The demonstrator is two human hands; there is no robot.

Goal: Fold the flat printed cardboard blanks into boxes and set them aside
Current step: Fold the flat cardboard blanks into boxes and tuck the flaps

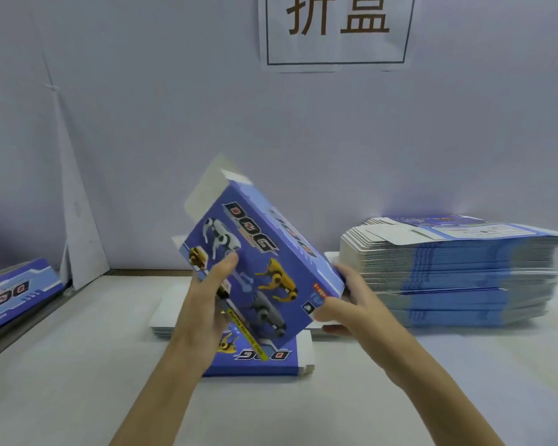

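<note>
fingers of left hand [207, 304] and right hand [345, 304] grip one tilted blue printed cardboard box [271, 262]; one tall stack of flat blue blanks [458, 272] just right.

Blue printed box [271, 252] opened up, tilted in the air, white end flaps open at top. Flat blank [258, 358] on bench [78, 365] beneath it. Tall blank stack [464, 272] right. Second box [13, 291] far left.

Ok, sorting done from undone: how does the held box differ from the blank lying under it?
The box is opened up; the blank lies flat. The box hangs tilted, gripped by left hand and right hand; the blank rests on the table. Both carry the blue DOG print.
</note>
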